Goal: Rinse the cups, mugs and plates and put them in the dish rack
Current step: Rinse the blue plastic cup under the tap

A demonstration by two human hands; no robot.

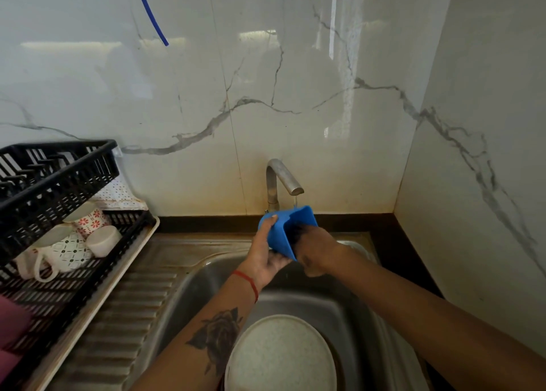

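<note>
Blue cup (285,231) at frame centre, under the tap (280,181): left hand (266,251) grips it; right hand (314,250) seemingly reaches inside, grip unclear.

Marble-patterned wall panels (295,80) are seen behind and to the right, grey veins running across them. A thin blue tube (150,11) hangs down at upper left. A metal tap (280,181) stands at the back edge of a steel sink (189,290), with a ribbed draining board (124,325) to its left. A patterned cloth (119,195) lies against the wall. Something pink (11,328) is partly visible at the left edge; what it is cannot be told.
</note>
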